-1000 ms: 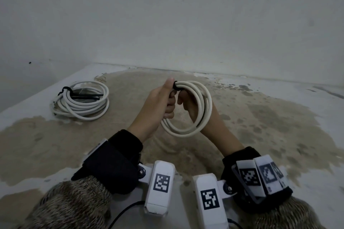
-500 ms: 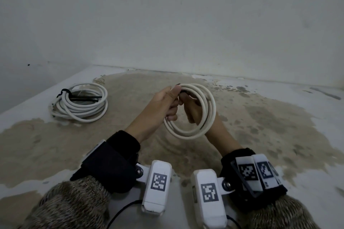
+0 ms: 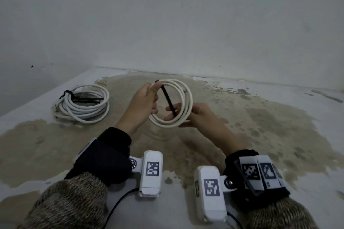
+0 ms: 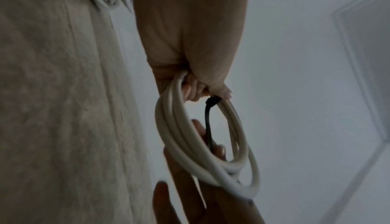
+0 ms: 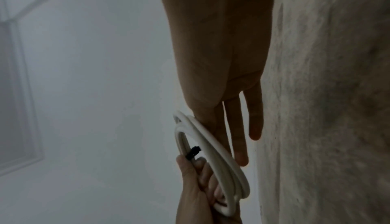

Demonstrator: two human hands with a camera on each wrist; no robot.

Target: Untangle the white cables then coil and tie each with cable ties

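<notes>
A small coil of white cable is held upright above the stained surface. My left hand grips its top left, thumb beside the head of a black cable tie. The tie's tail runs down and right across the coil's opening. My right hand pinches the tail's end between thumb and fingertip, its other fingers straight behind the coil's lower right. In the left wrist view the tie hangs from the gripped coil. The right wrist view shows the tie's head against the coil.
A second white cable coil, bound with a black tie, lies on the surface at the left, near the left edge. The surface is white with a large brown stain. A plain wall rises behind.
My right hand has moved away from the left, down and to the right, drawing the black tie's tail out across the coil. The left hand keeps its grip at the coil's top.
</notes>
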